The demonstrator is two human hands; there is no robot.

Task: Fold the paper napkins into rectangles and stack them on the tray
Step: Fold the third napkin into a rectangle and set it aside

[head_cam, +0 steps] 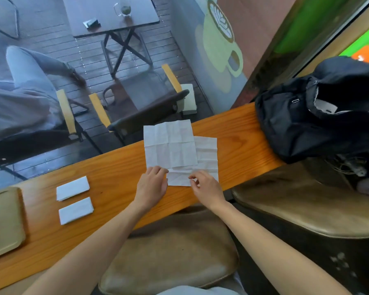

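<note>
Two unfolded white napkins overlap on the narrow wooden counter (232, 133). The upper napkin (169, 143) lies flat on top of the lower napkin (207, 154), which sticks out to the right and toward me. My left hand (152, 185) rests at the upper napkin's near left corner with its fingertips on the paper. At the near edge of the lower napkin, my right hand (205, 186) pinches the paper between thumb and forefinger. Two folded rectangular napkins (73, 188) (76, 210) lie side by side to the left. A beige tray (4, 222) holds nothing at the far left.
A black backpack (320, 111) sits on the counter's right end. Brown leather stools (170, 252) (307, 201) stand below the counter. Beyond the glass are chairs, a dark table and a seated person.
</note>
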